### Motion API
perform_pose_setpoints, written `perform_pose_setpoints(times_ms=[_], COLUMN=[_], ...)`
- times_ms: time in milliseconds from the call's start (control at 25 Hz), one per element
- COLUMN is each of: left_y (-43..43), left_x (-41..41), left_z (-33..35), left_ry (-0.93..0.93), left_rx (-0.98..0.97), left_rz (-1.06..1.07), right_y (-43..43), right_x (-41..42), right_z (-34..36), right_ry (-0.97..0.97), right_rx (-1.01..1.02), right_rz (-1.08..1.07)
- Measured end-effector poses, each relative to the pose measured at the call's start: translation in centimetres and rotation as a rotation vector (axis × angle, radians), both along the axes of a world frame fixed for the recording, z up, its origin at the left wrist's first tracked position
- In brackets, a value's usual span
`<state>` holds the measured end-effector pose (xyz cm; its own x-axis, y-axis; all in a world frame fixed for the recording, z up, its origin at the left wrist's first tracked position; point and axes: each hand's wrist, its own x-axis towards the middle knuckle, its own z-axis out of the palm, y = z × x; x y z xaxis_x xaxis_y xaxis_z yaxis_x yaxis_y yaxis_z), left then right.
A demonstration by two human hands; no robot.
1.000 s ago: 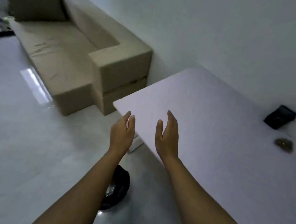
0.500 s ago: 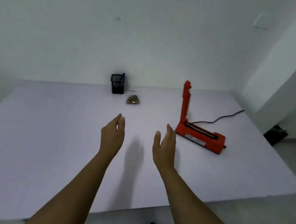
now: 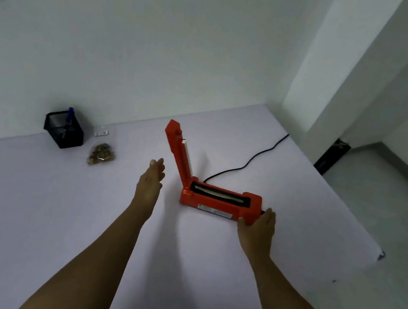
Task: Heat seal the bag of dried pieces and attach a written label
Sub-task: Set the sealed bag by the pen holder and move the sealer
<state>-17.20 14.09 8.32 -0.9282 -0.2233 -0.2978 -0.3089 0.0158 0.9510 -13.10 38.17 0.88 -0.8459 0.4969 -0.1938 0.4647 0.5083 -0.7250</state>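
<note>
A red heat sealer (image 3: pixel 220 200) sits on the white table (image 3: pixel 36 197) with its lid arm raised upright. My right hand (image 3: pixel 257 227) touches the sealer's right end, thumb against the front corner and fingers around the end. My left hand (image 3: pixel 149 183) hovers open just left of the raised arm, holding nothing. A small clear bag of brown dried pieces (image 3: pixel 101 153) lies at the back left. Behind the bag lies a small white label (image 3: pixel 101 132). A black mesh pen holder (image 3: pixel 64 130) with a blue pen (image 3: pixel 69 116) stands beside them.
A black power cord (image 3: pixel 249 160) runs from the sealer toward the back right corner. The table meets the wall at the back; its right edge drops to the floor. A white pillar (image 3: pixel 335 94) and a dark object (image 3: pixel 332 155) on the floor stand to the right.
The view has swung from the sofa side to the table and then to the sealer. Both hands have spread apart and reached forward; the right hand has come onto the sealer's right end.
</note>
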Motion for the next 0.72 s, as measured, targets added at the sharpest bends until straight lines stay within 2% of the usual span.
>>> perform_pose_setpoints(times_ms=[80,200,400,480,720], left_y=[0.5,1.7,3.5,4.2,6.0], left_x=[-1.4,-2.4,-3.4,-4.1,-6.2], left_z=[-1.0,-2.6,-3.0,-3.5,-4.7], left_ry=[-0.071,-0.155,-0.037,-0.062,-0.204], left_rx=[0.037,0.009,0.011,-0.036,-0.112], left_rz=[-0.079,-0.171,-0.233,-0.288,-0.150], right_y=[0.8,0.7,0.8,1.0,1.6], right_x=[0.0,0.4,0.4,-0.1,-4.5], right_z=[-1.5,-3.1,-3.7,-4.0,-4.7], right_ry=[-0.030,0.048,0.138,0.144,0.132], right_rx=[-0.092,-0.153,-0.113,-0.103,-0.141], right_rz=[-0.015,0.015,0.010,0.017,0.028])
